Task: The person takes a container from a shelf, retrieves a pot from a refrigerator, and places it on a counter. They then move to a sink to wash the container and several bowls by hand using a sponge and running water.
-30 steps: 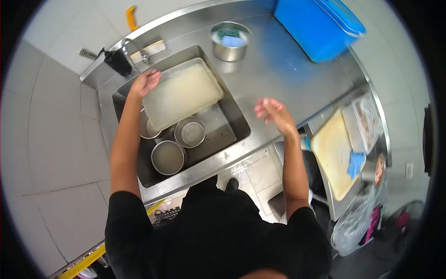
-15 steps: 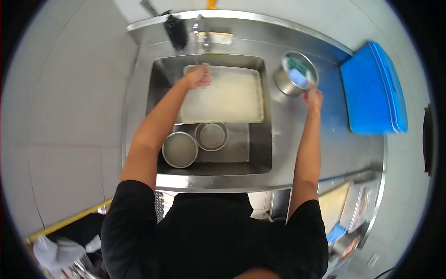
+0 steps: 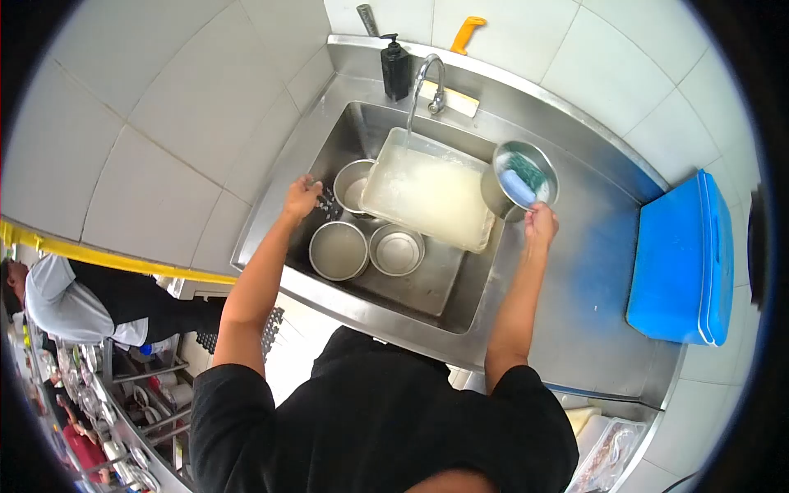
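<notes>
My right hand (image 3: 541, 224) pinches the rim of a round metal pot (image 3: 496, 199), tilted over the sink's right edge. A light blue sponge (image 3: 518, 189) and a green scouring pad (image 3: 526, 170) lie inside it. My left hand (image 3: 303, 197) is above the sink's left side, fingers apart and holding nothing, with water drops beside it. A pale rectangular tray (image 3: 421, 233) of cloudy water sits slanted in the sink (image 3: 448, 316), under the running faucet (image 3: 416, 86). Near my left hand are three round metal pans, one (image 3: 339, 278) with cloudy liquid.
A black pump bottle (image 3: 395, 72) stands behind the sink, near an orange-handled object (image 3: 468, 34). On the right counter is a blue box (image 3: 682, 263). A person in a light shirt (image 3: 66, 300) is at the far left, beyond a yellow edge (image 3: 115, 256).
My right hand has brought the pot left from the counter to the sink's edge. My left hand has moved off the tray to the sink's left side. The view has turned.
</notes>
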Motion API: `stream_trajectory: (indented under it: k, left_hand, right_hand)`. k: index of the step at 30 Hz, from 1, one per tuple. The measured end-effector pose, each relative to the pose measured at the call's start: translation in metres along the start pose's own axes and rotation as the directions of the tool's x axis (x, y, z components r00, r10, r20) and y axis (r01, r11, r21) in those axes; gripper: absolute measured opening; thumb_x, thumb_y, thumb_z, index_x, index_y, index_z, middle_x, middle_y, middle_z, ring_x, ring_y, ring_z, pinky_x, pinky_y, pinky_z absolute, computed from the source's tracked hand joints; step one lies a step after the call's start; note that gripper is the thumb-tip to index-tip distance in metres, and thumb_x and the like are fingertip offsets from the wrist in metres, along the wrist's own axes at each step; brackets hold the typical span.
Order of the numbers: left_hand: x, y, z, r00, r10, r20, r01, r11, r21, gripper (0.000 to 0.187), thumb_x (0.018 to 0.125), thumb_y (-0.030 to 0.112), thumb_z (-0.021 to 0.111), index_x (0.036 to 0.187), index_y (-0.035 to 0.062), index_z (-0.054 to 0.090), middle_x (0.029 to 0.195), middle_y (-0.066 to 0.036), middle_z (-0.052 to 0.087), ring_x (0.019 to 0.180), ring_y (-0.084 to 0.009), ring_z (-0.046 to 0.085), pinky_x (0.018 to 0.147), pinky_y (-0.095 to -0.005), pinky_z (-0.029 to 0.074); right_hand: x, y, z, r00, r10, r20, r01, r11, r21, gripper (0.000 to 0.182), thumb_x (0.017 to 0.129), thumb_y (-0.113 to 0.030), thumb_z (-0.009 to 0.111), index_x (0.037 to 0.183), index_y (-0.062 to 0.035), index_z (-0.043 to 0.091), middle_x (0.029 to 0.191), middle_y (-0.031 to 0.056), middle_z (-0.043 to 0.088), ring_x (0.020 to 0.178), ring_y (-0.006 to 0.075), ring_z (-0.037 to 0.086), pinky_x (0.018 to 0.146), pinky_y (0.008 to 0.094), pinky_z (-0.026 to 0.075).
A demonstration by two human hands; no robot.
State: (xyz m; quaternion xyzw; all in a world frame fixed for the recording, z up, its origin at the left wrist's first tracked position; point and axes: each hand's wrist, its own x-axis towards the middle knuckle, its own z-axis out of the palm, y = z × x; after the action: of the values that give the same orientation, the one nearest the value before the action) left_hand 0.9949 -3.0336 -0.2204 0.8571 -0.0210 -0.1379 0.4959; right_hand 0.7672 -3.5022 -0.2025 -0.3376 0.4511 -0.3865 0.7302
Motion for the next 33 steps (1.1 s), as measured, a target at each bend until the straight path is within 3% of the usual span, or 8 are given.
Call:
stream_trajectory:
  k: [4,7,9,13,15,19,28,33]
  left_hand:
    - [-0.026,-0.029,-0.037,0.986,0.038,-0.164,-0.014,0.989,0.145,0.058,0.080,0.025,0.065,0.124,-0.0068,0.045,0.087,-0.015,0.065,0.073,-0.0234,0.062,0.069,-0.0332,0.049]
    - [-0.054,-0.033,-0.056,0.957,0.173,-0.231,-0.080,0.928,0.364,0.060,0.080,0.029,0.067,0.123,-0.0066,0.046,0.101,-0.021,0.062,0.091,-0.0327,0.060,0.083,-0.0385,0.046]
    - [-0.060,-0.057,-0.064,0.895,0.441,-0.061,-0.291,0.684,0.669,0.061,0.078,0.032,0.069,0.123,-0.0034,0.048,0.117,-0.022,0.055,0.110,-0.0365,0.050,0.095,-0.0410,0.039]
    - [-0.071,-0.082,-0.065,0.957,0.285,0.047,-0.244,0.710,0.661,0.061,0.076,0.033,0.070,0.123,-0.0004,0.049,0.128,-0.019,0.047,0.121,-0.0366,0.040,0.102,-0.0430,0.032]
    - [-0.086,-0.086,-0.061,0.873,0.483,-0.060,-0.339,0.691,0.638,0.064,0.076,0.034,0.070,0.126,0.0012,0.047,0.132,-0.017,0.044,0.124,-0.0366,0.036,0.103,-0.0444,0.031]
    - [-0.105,-0.087,-0.053,0.869,0.494,-0.026,-0.330,0.617,0.714,0.075,0.078,0.032,0.067,0.138,0.0049,0.031,0.143,-0.013,0.030,0.132,-0.0350,0.024,0.109,-0.0475,0.019]
    - [-0.096,-0.083,-0.053,0.902,0.428,-0.050,-0.252,0.619,0.744,0.060,0.080,0.005,0.051,0.137,0.0068,0.030,0.142,-0.010,0.030,0.133,-0.0329,0.023,0.111,-0.0487,0.016]
    - [-0.094,-0.082,-0.052,0.908,0.417,-0.049,-0.244,0.618,0.747,0.059,0.080,0.003,0.050,0.136,0.0076,0.031,0.142,-0.009,0.030,0.132,-0.0320,0.024,0.111,-0.0479,0.017]
  right_hand:
    - [-0.021,0.025,0.044,0.993,0.058,0.098,-0.054,0.997,-0.050,0.020,0.059,0.008,0.056,0.075,0.0002,0.047,0.066,0.0090,0.051,0.048,0.0146,0.046,0.041,0.0255,0.038]
    - [-0.037,0.047,0.078,0.968,0.090,0.236,-0.073,0.994,-0.078,0.016,0.059,0.008,0.055,0.070,-0.0001,0.048,0.059,0.0074,0.050,0.041,0.0136,0.045,0.037,0.0250,0.037]
    - [-0.042,0.064,0.097,0.940,0.106,0.325,-0.090,0.994,-0.063,0.014,0.059,0.008,0.055,0.068,-0.0004,0.048,0.057,0.0071,0.050,0.041,0.0139,0.046,0.036,0.0246,0.037]
    - [-0.060,0.093,0.137,0.921,0.141,0.363,-0.101,0.987,-0.128,0.013,0.060,0.007,0.055,0.066,-0.0023,0.048,0.056,0.0064,0.050,0.039,0.0136,0.045,0.035,0.0233,0.035]
    - [-0.073,0.097,0.156,0.922,0.135,0.362,-0.098,0.988,-0.119,0.013,0.059,0.005,0.056,0.066,-0.0035,0.049,0.055,0.0061,0.049,0.038,0.0133,0.044,0.034,0.0226,0.032]
    - [-0.087,0.113,0.163,0.923,0.169,0.345,-0.135,0.984,-0.121,0.013,0.061,0.006,0.055,0.067,-0.0031,0.049,0.055,0.0053,0.047,0.039,0.0130,0.043,0.035,0.0224,0.035]
    - [-0.080,0.121,0.149,0.914,0.203,0.351,-0.135,0.969,-0.208,0.015,0.061,0.007,0.056,0.068,-0.0034,0.047,0.058,0.0058,0.049,0.041,0.0127,0.044,0.038,0.0234,0.038]
    - [-0.089,0.121,0.146,0.951,0.144,0.273,-0.097,0.979,-0.180,0.013,0.063,0.006,0.056,0.069,-0.0027,0.048,0.054,0.0043,0.045,0.039,0.0126,0.042,0.035,0.0219,0.033]
